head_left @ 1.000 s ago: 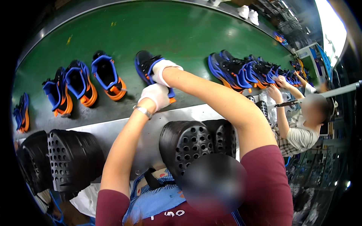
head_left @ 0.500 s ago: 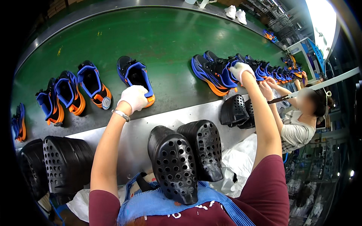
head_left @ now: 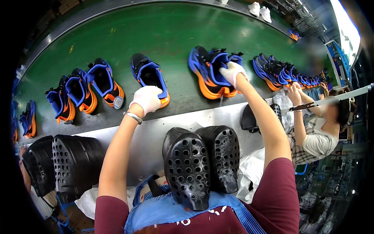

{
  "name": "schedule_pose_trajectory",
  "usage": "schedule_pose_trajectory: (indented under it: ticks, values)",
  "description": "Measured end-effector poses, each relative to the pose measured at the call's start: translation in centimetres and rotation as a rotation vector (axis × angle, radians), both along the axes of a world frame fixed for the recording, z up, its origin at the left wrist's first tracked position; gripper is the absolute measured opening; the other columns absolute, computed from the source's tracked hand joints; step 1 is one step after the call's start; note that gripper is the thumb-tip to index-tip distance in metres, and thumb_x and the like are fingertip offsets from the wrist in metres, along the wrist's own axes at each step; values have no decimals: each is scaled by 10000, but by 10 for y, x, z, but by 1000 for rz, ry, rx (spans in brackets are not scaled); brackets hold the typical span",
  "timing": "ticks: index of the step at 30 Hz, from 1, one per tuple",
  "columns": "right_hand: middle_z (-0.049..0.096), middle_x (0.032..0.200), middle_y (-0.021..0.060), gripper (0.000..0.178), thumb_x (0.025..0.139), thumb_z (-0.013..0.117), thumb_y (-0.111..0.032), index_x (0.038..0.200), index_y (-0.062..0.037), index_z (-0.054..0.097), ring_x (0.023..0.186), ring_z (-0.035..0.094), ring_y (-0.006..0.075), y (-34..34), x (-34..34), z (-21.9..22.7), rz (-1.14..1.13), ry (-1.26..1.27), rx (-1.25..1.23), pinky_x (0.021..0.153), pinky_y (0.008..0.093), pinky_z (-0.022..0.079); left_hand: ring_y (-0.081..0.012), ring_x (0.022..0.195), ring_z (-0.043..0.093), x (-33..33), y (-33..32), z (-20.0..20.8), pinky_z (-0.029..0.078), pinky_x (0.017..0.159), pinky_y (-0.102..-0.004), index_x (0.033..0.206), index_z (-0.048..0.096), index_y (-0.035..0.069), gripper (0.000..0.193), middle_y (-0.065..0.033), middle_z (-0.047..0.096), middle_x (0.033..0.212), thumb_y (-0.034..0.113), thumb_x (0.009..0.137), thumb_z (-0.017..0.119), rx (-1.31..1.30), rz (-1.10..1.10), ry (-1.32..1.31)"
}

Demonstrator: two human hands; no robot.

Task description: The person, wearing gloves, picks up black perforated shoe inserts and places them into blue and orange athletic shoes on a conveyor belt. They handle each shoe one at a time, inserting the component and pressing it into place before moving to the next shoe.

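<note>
My left hand (head_left: 147,100), in a white glove, is closed over the heel of a black sneaker (head_left: 146,64) with blue lining and an orange sole. It rests toe-away on the green belt. My right hand (head_left: 233,74), gloved too, grips the collar of another such sneaker (head_left: 206,74). A second sneaker stands close against that one, partly hidden behind it and my hand. Left of my left hand, several matching sneakers (head_left: 102,80) sit in a slanted row.
Two black perforated shoe-shaped forms (head_left: 187,167) stand before my chest. More black forms (head_left: 72,163) lie left and right along the metal ledge (head_left: 144,140). At right, a co-worker's hands (head_left: 295,93) are near a sneaker row (head_left: 272,72). White shoes (head_left: 260,11) sit beyond the belt.
My right hand has drawn a pair of sneakers leftward, opening a gap from the row on the right. My left hand stays on its sneaker's heel. The view has shifted slightly.
</note>
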State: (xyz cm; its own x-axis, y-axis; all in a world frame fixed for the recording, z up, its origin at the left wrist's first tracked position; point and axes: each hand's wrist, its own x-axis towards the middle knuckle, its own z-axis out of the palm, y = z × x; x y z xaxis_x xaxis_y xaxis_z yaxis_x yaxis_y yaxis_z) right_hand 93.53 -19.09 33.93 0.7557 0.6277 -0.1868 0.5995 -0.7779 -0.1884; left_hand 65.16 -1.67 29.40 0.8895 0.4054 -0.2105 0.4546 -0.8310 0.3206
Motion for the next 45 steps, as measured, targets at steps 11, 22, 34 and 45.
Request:
schedule_pose_trajectory:
  ticks: [11, 22, 34, 45]
  values:
    - [665, 1192, 151, 442, 925, 577, -286, 1277, -19, 578, 1111, 631, 237, -41, -78, 79, 297, 235, 398, 984, 292, 461, -357, 945, 645, -10, 1, -9, 521, 820, -405, 999, 709, 83, 375, -158, 682, 1004, 426, 851, 677, -199, 152, -88]
    - [668, 987, 190, 377, 847, 624, -350, 1043, -30, 665, 952, 641, 347, -267, -75, 87, -121, -138, 209, 878, 385, 500, -326, 991, 622, -37, -2, 13, 505, 858, -395, 1126, 654, 61, 383, -136, 640, 1056, 282, 817, 708, 161, 161, -273]
    - [598, 1050, 146, 467, 751, 759, -357, 1080, -72, 590, 976, 607, 308, -283, -59, 34, -225, -210, 180, 864, 378, 493, -331, 1131, 580, 13, -59, 55, 463, 986, -379, 1216, 610, 16, 434, -174, 597, 1229, 194, 826, 682, -60, -315, -484]
    - [582, 943, 126, 422, 713, 819, -268, 967, -17, 594, 828, 627, 252, -287, -63, 75, -121, -194, 332, 766, 346, 518, -334, 1041, 602, 61, -70, 12, 487, 916, -388, 1162, 627, 32, 315, -135, 623, 1138, 149, 872, 589, -112, -164, -416]
